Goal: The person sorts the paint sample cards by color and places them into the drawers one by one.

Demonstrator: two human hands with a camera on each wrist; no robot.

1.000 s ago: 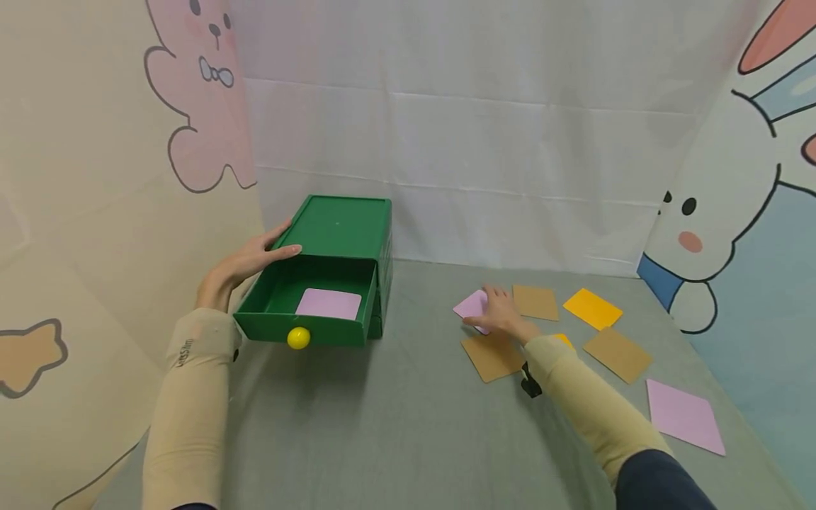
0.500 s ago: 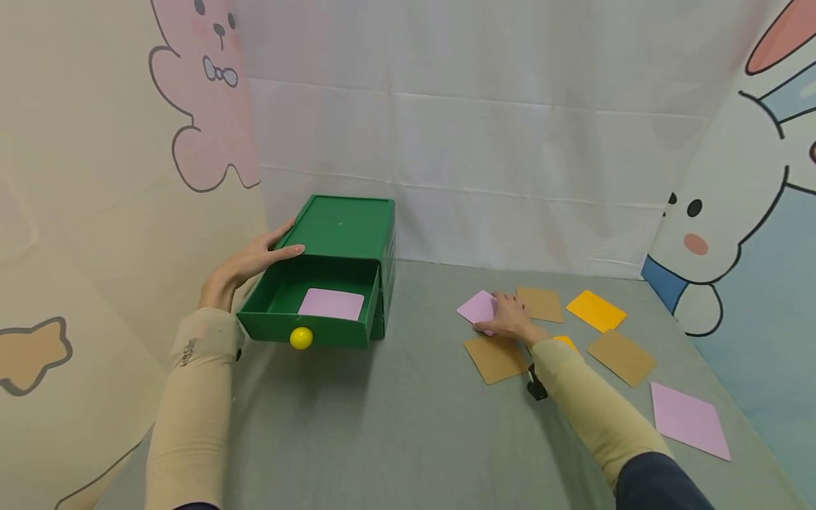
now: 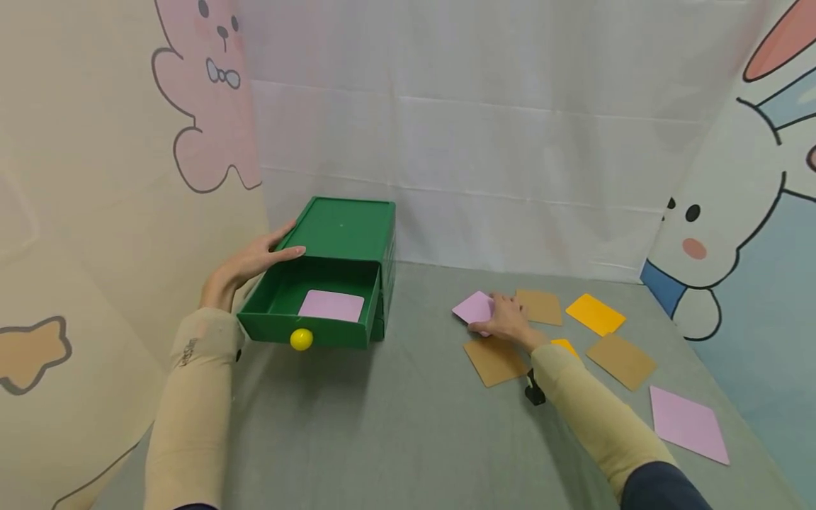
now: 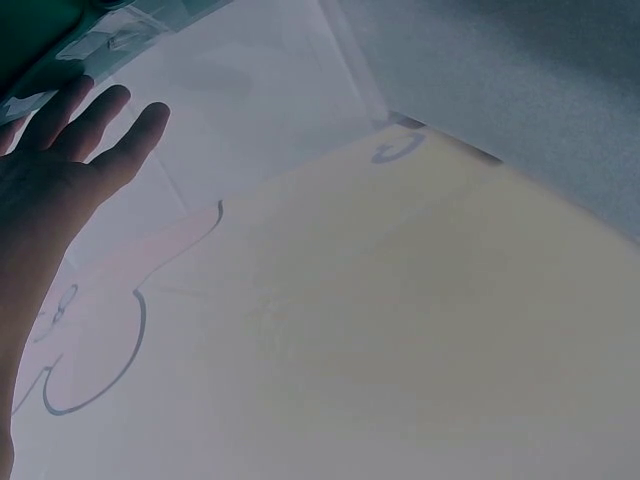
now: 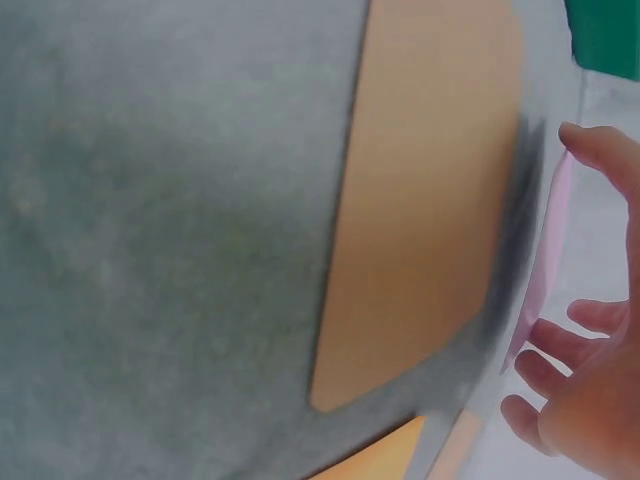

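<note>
Pink card (image 3: 472,308) clamped in fingers of right hand (image 3: 510,322), left hand (image 3: 247,263) on green box (image 3: 347,228), fingers apart.

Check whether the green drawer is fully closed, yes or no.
No, the drawer is pulled out of its box, with a pink card visible inside.

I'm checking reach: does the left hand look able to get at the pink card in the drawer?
Probably yes: the left hand rests against the green box beside its open drawer, and nothing visible covers the pink card.
</note>
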